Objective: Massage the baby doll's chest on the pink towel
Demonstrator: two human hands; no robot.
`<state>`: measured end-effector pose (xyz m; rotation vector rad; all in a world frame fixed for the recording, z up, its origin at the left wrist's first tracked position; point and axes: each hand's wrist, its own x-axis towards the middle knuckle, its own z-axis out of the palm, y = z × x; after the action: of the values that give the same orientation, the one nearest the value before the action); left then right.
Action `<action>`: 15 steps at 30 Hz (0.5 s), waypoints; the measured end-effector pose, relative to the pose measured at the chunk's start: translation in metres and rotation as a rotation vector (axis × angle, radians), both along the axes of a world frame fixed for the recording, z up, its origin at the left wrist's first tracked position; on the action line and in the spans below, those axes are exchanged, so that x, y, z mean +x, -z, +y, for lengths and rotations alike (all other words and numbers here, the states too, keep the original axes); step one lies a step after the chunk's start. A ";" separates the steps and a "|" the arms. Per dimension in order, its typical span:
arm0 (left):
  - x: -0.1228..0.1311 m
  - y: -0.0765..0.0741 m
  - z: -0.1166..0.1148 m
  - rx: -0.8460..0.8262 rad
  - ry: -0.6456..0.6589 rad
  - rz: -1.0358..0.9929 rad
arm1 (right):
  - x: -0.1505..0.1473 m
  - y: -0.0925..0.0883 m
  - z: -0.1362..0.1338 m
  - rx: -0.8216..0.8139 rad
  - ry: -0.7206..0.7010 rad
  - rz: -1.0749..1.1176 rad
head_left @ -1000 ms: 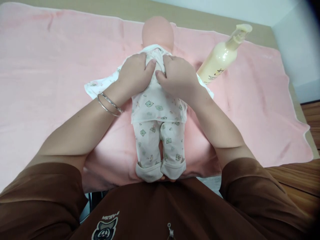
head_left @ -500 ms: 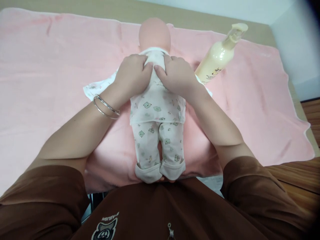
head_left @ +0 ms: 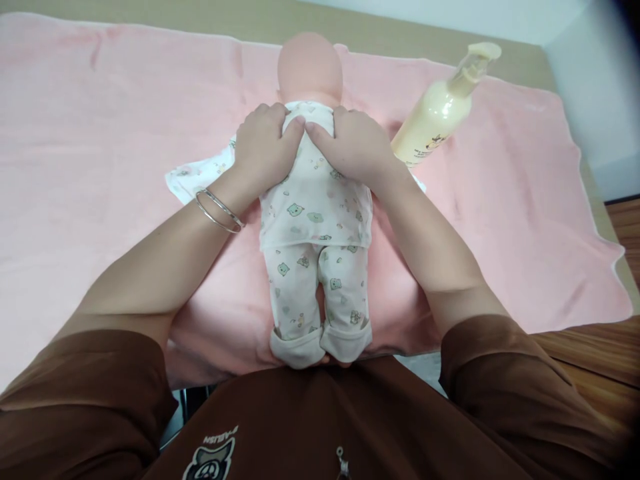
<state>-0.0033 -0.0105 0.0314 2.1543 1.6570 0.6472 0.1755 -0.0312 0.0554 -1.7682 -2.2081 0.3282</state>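
Note:
A baby doll [head_left: 315,180] lies face down, with its bald head away from me and its feet at my shirt. It wears a white printed top and matching trousers [head_left: 300,280] with turned-up cuffs. My left hand [head_left: 264,143] grips its left shoulder, the fingers curled over the top and the thumb on the upper back. On the other shoulder my right hand [head_left: 359,145] is wrapped in the same way. The two thumb tips almost meet below the collar. Both hands' fingertips are partly hidden, as are the doll's arms.
Under the doll a pink blanket [head_left: 110,133] covers most of the table [head_left: 390,40]. A cream pump bottle [head_left: 435,117] lies to the right of the doll's shoulder, close to my right hand. Wooden planks [head_left: 590,350] show at the lower right.
Both hands have slid slightly up and outward to the doll's shoulders, baring more of the upper back between them. The doll and the bottle lie as before.

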 end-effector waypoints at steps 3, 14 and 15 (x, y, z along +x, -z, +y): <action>0.000 0.002 0.001 -0.002 -0.010 -0.001 | 0.000 0.003 0.000 -0.004 0.013 0.022; 0.000 -0.002 -0.002 -0.010 -0.010 0.035 | 0.000 0.004 0.000 0.029 0.040 0.012; 0.000 -0.002 -0.002 -0.013 -0.013 0.043 | 0.000 0.004 0.000 0.029 0.037 0.008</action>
<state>-0.0035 -0.0126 0.0337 2.1648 1.6938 0.5962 0.1752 -0.0308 0.0511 -1.7877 -2.1606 0.2935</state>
